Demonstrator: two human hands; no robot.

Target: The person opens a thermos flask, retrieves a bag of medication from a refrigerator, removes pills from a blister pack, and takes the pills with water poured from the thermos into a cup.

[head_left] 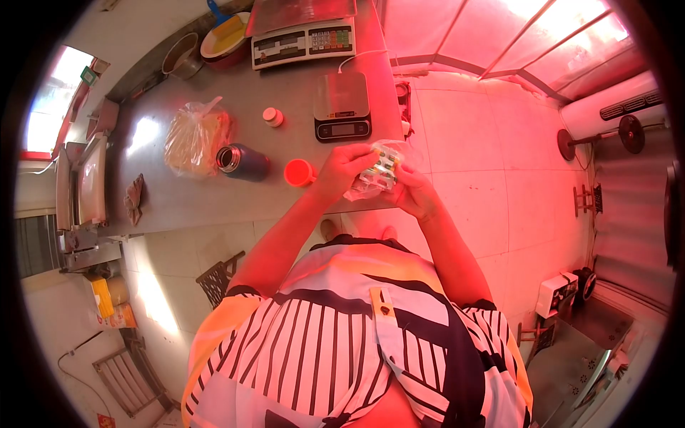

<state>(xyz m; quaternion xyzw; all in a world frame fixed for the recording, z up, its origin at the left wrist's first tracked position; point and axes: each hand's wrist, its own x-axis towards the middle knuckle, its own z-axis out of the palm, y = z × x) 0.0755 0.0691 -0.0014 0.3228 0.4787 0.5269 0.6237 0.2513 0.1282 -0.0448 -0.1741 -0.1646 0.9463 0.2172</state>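
Observation:
Both hands meet over the table's near right corner, around a silvery blister pack [383,170] with green and yellow marks. A clear plastic bag [365,190] is bunched about the pack. My left hand [344,170] is closed on the pack's left edge, fingers bent over its top. From the right, my right hand [416,192] pinches the pack and bag between thumb and fingers. Just left of my left hand stands an orange-red cup [300,172]. A dark blue flask [244,162], lying on its side, has its open mouth facing left.
On the metal table [285,203] are a small digital scale [342,107], a white pill bottle [272,117], a clear bag of pale food [194,139] and a crumpled cloth [134,200]. A larger scale [303,43] and pots [183,57] stand at the back.

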